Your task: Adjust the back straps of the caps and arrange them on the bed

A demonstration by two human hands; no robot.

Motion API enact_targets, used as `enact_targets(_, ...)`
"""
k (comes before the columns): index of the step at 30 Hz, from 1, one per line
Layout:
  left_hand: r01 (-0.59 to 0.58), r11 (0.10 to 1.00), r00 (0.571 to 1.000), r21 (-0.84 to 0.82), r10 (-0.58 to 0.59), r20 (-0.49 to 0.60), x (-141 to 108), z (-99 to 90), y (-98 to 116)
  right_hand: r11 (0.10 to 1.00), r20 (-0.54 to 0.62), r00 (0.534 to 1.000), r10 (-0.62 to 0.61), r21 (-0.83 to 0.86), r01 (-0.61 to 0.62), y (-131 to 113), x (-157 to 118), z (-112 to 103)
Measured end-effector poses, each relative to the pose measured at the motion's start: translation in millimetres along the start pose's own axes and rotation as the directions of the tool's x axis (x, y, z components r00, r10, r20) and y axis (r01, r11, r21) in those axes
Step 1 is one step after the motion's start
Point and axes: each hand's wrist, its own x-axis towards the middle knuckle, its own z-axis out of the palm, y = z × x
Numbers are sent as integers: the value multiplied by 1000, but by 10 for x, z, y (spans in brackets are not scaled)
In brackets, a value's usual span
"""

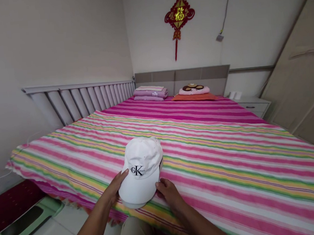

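Observation:
A white baseball cap (pixel 141 165) with a black CK logo rests on a striped pink, yellow and green bedspread (pixel 232 173), close to the near edge of the bed. My left hand (pixel 115 187) presses its fingers against the cap's left side. On the opposite side, my right hand (pixel 170 194) curls around the lower right edge. The cap sits between both hands, its crown up and its underside hidden.
Folded lilac bedding (pixel 150 93) and a pink pillow (pixel 194 90) lie at the head of the bed, before a grey headboard (pixel 182 78). A padded rail (pixel 79 102) runs along the left wall. A green plastic stool (pixel 26 225) stands on the floor at lower left.

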Motion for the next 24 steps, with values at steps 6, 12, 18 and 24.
enact_targets(6,33,998,997,-48,-30,68,80,-17,92,1000,-20,999,-29,-5,29,7,-8,-1)
enact_targets(12,11,998,997,-59,-6,82,187,25,73,998,44,998,-39,43,37,20,26,-76)
enact_targets(18,45,997,993,-63,-38,114,198,11,64,993,46,997,-58,103,53,52,18,-110)
enact_targets(24,42,997,995,-63,-36,94,203,54,40,990,-2,995,-96,103,96,52,-43,-86)
